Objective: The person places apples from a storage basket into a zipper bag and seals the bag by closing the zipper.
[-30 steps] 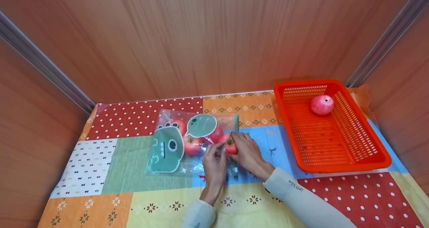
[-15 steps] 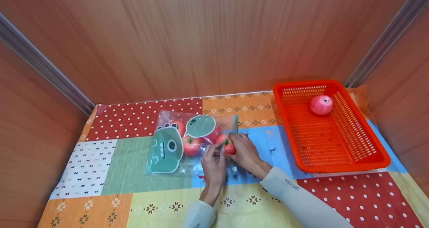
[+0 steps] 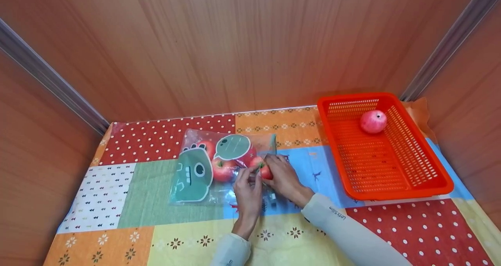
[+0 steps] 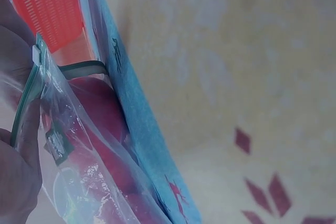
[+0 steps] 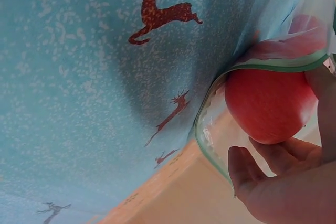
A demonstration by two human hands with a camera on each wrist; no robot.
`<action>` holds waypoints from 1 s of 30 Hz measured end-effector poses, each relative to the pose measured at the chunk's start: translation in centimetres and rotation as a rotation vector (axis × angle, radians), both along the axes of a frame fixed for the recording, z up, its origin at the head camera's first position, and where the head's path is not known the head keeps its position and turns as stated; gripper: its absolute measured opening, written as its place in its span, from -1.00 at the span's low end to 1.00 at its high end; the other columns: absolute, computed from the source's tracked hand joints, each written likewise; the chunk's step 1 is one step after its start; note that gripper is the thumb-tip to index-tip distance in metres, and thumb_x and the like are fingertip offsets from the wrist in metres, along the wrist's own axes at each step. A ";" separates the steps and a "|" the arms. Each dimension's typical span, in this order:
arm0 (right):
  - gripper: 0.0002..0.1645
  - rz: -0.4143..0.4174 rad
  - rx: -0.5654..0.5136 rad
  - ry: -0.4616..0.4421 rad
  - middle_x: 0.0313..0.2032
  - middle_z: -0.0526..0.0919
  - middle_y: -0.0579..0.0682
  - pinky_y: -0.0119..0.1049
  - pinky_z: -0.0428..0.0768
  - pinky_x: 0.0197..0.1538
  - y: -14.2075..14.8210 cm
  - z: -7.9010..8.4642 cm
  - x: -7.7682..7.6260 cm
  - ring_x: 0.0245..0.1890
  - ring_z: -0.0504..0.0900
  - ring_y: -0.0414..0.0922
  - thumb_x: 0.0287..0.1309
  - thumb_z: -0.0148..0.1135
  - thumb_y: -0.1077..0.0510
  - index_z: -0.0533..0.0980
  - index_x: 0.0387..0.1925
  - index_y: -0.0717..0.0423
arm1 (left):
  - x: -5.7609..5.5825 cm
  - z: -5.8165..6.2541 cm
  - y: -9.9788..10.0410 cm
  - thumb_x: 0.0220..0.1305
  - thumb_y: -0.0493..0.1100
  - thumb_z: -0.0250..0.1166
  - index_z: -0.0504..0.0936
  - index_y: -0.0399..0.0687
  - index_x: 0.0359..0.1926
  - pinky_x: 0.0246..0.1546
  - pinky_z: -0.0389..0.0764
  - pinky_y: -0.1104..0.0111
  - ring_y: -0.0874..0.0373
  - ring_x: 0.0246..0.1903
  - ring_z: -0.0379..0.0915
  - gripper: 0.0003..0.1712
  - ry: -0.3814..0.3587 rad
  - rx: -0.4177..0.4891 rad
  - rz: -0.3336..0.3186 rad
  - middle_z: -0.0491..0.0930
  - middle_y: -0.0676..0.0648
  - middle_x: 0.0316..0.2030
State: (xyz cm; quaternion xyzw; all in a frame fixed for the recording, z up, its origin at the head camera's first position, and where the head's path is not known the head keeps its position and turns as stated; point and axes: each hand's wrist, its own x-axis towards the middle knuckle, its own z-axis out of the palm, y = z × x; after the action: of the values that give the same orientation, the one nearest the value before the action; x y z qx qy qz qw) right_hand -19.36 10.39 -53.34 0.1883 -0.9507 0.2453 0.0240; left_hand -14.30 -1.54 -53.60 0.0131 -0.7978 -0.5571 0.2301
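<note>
Bag (image 3: pixel 223 197) of clear plastic lies on the patchwork cloth (image 3: pixel 152 195) that covers the tabletop, its mouth facing the person's right. A green monster (image 3: pixel 192 180) and a speech bubble (image 3: pixel 234 147) are printed on it. The left hand (image 3: pixel 247 197) pinches the green rim (image 5: pixel 268 68) of the mouth between thumb and fingers. The right hand (image 3: pixel 285 178) grips a red apple (image 5: pixel 270 106), thumb on one side and fingers curled under the other; the apple sits partly inside the mouth, the rim crossing over it. Through the plastic show a stemmed apple (image 3: pixel 223 171) beside the monster, a red fruit (image 3: pixel 207 146) beyond it, and a pinkish fruit (image 3: pixel 249 158) partly behind the bubble. A white slider (image 4: pixel 35 55) sits on the rim in the left wrist view.

To the right, well apart from the bag, stands an orange basket (image 3: pixel 399 195) with slotted sides, a pink fruit (image 3: pixel 373 121) near its far end. Both sleeves (image 3: pixel 336 219) are pale grey. Wood-grain panels (image 3: pixel 215 51) rise behind and at both sides.
</note>
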 end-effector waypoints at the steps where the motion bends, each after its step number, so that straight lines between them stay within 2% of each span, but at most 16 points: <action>1: -0.32 0.001 0.001 -0.001 0.03 0.46 -0.11 -0.21 0.42 0.10 0.0 0.0 0.0 0.02 0.34 -0.17 -0.09 0.44 0.03 0.36 0.10 -0.05 | 0.0 0.0 0.0 0.17 -0.30 0.28 0.62 -0.13 -0.07 -0.37 0.58 0.46 0.29 -0.43 0.50 -0.73 -0.001 -0.001 0.002 0.50 0.06 -0.30; 11: -0.23 0.039 0.014 0.017 0.10 0.41 -0.05 -0.16 0.37 0.15 0.6 0.0 0.1 0.08 0.31 -0.10 -0.09 0.44 -0.01 0.33 0.18 0.01 | 0.1 -0.1 0.1 0.17 -0.31 0.28 0.62 -0.13 -0.07 -0.36 0.58 0.45 0.25 -0.41 0.50 -0.73 0.032 -0.016 -0.016 0.52 0.04 -0.26; 17: -0.11 0.030 0.005 -0.006 0.16 0.38 -0.01 -0.14 0.35 0.16 1.3 0.6 0.5 0.09 0.30 -0.08 -0.11 0.44 -0.05 0.27 0.25 0.05 | 0.0 -0.1 0.0 0.18 -0.30 0.27 0.63 -0.15 -0.10 -0.37 0.58 0.46 0.27 -0.41 0.51 -0.77 0.001 -0.026 -0.012 0.50 0.06 -0.30; 23: 0.03 -0.006 -0.002 -0.029 0.21 0.36 0.00 -0.10 0.31 0.19 2.6 2.0 1.1 0.12 0.32 -0.05 -0.13 0.44 -0.09 0.17 0.35 0.07 | 0.0 -0.3 -0.1 0.18 -0.33 0.26 0.63 -0.15 -0.13 -0.40 0.58 0.44 0.26 -0.42 0.52 -0.79 0.001 -0.018 -0.024 0.49 0.05 -0.34; 30: -0.02 -0.052 0.009 -0.048 0.21 0.36 0.02 -0.04 0.30 0.19 4.3 4.3 1.6 0.14 0.31 -0.02 -0.11 0.42 -0.10 0.22 0.32 0.09 | 0.0 -0.3 -0.2 0.17 -0.32 0.27 0.63 -0.13 -0.10 -0.36 0.58 0.44 0.25 -0.40 0.51 -0.76 0.000 -0.007 -0.029 0.49 0.05 -0.32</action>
State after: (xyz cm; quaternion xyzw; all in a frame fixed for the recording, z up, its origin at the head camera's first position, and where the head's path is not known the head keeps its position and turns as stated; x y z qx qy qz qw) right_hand -17.73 14.69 -49.00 0.1576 -0.9567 0.2445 0.0066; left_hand -14.30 -1.74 -53.91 0.0009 -0.7998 -0.5577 0.2221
